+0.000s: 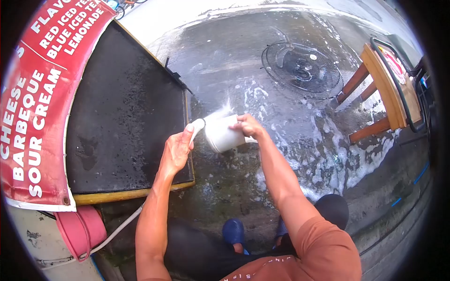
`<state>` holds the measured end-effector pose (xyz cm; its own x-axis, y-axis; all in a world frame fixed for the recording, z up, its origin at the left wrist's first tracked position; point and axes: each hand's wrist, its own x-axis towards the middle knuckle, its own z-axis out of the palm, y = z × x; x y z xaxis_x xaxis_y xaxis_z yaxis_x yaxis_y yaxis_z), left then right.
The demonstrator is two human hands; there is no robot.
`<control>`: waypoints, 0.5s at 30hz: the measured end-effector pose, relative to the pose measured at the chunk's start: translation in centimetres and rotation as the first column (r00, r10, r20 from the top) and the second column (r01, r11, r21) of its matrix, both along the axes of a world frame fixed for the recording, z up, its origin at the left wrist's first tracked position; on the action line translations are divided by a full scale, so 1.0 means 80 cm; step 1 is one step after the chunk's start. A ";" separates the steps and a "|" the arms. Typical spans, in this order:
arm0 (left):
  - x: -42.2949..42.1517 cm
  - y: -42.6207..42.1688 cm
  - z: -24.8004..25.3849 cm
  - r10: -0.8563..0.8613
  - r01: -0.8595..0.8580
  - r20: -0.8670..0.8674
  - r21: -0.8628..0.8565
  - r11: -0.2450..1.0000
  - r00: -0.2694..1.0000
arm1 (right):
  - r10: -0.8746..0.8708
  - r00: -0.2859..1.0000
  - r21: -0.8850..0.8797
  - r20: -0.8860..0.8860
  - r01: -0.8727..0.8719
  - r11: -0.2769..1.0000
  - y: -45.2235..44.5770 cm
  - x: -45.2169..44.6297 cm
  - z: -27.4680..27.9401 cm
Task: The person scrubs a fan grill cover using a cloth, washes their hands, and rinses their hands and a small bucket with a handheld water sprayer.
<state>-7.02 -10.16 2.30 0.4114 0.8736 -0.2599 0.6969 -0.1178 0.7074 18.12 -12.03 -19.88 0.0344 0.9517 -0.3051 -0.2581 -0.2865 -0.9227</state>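
Note:
My left hand is closed around a white spray nozzle, held at the right edge of the black board. Water sprays out around the far side of a white container, which looks like a pitcher or dipper. My right hand grips this container at its right side, and a white handle sticks out below the fingers. The container is tilted, and its inside is hidden from view. Both hands are close together, with the nozzle beside the container.
Suds spread over the wet floor. A black fan grille lies beyond, near a wooden stool at right. On the left are a red banner, a pink tub and a pale hose.

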 end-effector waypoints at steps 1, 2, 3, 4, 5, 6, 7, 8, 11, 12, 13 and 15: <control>-0.001 0.001 0.000 0.002 -0.002 0.017 0.007 1.000 1.000 | -0.027 0.993 -0.022 -0.118 0.025 0.999 -0.001 0.009 -0.005; -0.003 -0.001 0.003 0.020 -0.020 0.032 -0.023 1.000 0.999 | -0.056 0.971 -0.048 -0.234 0.047 0.998 -0.002 0.017 -0.010; -0.004 -0.004 0.010 0.039 -0.037 0.047 -0.052 0.998 0.998 | -0.103 0.893 -0.039 -0.438 0.095 0.995 0.012 0.018 -0.052; -0.005 -0.007 0.016 0.060 -0.055 0.065 -0.081 0.995 0.996 | -0.202 0.813 -0.084 -0.546 0.187 0.979 0.021 0.020 -0.084; -0.007 -0.008 0.020 0.078 -0.069 0.090 -0.096 0.993 0.993 | -0.149 0.780 -0.011 -0.607 0.179 0.984 0.018 0.026 -0.069; -0.012 -0.009 0.024 0.095 -0.082 0.114 -0.113 0.990 0.989 | -0.094 0.743 0.060 -0.663 0.177 0.982 0.014 0.032 -0.059; -0.016 -0.009 0.026 0.111 -0.093 0.138 -0.131 0.987 0.984 | -0.105 0.725 0.064 -0.681 0.202 0.977 0.017 0.037 -0.066; -0.019 -0.008 0.027 0.120 -0.102 0.152 -0.124 0.987 0.981 | -0.117 0.706 0.067 -0.699 0.227 0.972 0.021 0.044 -0.070; -0.026 -0.004 0.031 0.139 -0.117 0.189 -0.121 0.986 0.972 | -0.176 0.659 0.028 -0.731 0.287 0.958 0.019 0.067 -0.099; -0.025 -0.003 0.031 0.137 -0.116 0.188 -0.119 0.986 0.973 | -0.201 0.647 0.006 -0.736 0.303 0.953 0.016 0.072 -0.094; -0.024 -0.003 0.031 0.134 -0.113 0.189 -0.117 0.987 0.973 | -0.226 0.622 0.017 -0.750 0.360 0.933 0.006 0.076 -0.090; -0.019 -0.003 0.029 0.125 -0.104 0.188 -0.118 0.988 0.974 | -0.250 0.589 0.020 -0.768 0.412 0.911 -0.002 0.092 -0.079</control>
